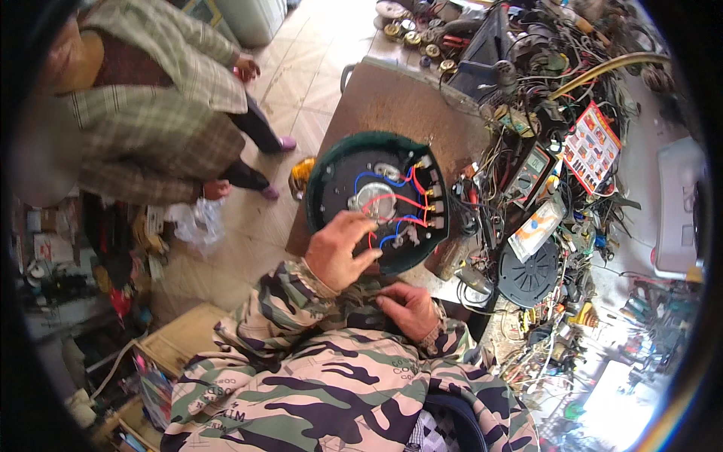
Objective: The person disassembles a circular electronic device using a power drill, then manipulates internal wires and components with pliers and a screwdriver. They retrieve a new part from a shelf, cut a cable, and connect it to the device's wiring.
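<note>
A round dark green appliance housing (pixel 324 162) lies with its wired inside facing up. Red wires (pixel 403 199) and blue wires (pixel 368 175) run across its black interior to terminals (pixel 431 193) along the right side. A silver disc (pixel 382 202) sits in the middle. Over the housing's near left part is my left hand (pixel 337 252), its thumb apart from the bent fingers, with the fingertips close to the wires; nothing shows in it. Nearer to my body, below the housing, my right hand (pixel 411 310) has its fingers curled in; what they hold, if anything, is hidden.
A brown tabletop (pixel 384 98) carries the housing. To the right lie a multimeter (pixel 529 175), a round black slotted cover (pixel 528 275), a printed sheet (pixel 593 148) and heaps of cables and parts. Another person (pixel 151 105) stands at the left on the tiled floor (pixel 290 90).
</note>
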The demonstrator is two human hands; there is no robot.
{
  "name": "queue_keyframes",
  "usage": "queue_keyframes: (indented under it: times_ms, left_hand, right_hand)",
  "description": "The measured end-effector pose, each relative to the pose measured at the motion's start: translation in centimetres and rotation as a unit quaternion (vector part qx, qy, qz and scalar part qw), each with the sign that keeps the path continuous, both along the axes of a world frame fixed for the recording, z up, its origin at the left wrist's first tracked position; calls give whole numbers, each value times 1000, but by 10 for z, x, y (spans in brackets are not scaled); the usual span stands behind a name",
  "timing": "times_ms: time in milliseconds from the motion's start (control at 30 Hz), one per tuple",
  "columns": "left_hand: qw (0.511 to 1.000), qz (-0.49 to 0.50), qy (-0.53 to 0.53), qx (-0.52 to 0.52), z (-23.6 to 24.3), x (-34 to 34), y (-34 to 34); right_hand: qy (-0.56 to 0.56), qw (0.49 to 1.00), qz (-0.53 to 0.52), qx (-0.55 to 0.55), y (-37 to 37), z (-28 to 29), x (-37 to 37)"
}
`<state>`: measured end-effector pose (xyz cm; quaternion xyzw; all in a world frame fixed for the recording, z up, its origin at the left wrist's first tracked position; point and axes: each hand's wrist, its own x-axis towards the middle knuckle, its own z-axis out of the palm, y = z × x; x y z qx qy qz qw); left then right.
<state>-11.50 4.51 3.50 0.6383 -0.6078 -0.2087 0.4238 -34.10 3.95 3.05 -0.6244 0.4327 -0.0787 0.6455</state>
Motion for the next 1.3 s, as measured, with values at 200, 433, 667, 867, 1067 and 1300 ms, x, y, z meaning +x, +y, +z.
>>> queue_keyframes:
  times_ms: [200,433,667,867,1067,1300]
  left_hand:
    - [998,-24,25,-44,-23,-1,-5]
    - [997,-36,36,-56,-20,4,-7]
    - [997,-64,45,-28,-16,18,-13]
    - [992,-87,87,9,-21,22,-12]
    - [990,-118,78,-8,-37,31,-11]
    - [984,-119,128,22,-41,36,-8]
  right_hand:
    - [5,997,-78,-16,8,-5,7]
    - [-4,993,-116,-22,13,-1,16]
    - [-1,990,-132,-43,12,-8,25]
    - [57,978,-201,-7,0,-14,-8]
    - [101,958,-261,-62,8,-75,-32]
    - [188,940,-259,-117,7,-112,-33]
